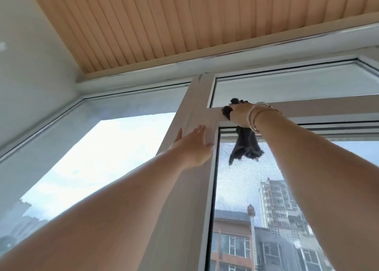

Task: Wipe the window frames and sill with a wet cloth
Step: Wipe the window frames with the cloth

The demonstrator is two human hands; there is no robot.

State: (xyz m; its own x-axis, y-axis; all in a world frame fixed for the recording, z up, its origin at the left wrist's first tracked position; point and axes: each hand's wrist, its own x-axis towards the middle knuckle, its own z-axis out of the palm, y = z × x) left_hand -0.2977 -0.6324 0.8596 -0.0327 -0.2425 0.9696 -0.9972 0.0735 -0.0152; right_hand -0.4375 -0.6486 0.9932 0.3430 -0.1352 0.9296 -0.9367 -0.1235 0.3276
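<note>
I look up at a white window frame (190, 106) whose upright post meets a horizontal crossbar (320, 106). My right hand (239, 113), with bracelets on the wrist, presses a dark grey cloth (246, 145) against the crossbar near the joint; a loose end of the cloth hangs down over the insect screen. My left hand (193, 145) lies flat with fingers apart on the upright post, just below and left of the right hand. The sill is out of view.
A peach slatted ceiling (164, 20) meets the top frame rail. A white wall (30, 61) is on the left. The left pane (98, 158) is partly frosted. An insect screen (246, 199) fills the right opening, with buildings behind it.
</note>
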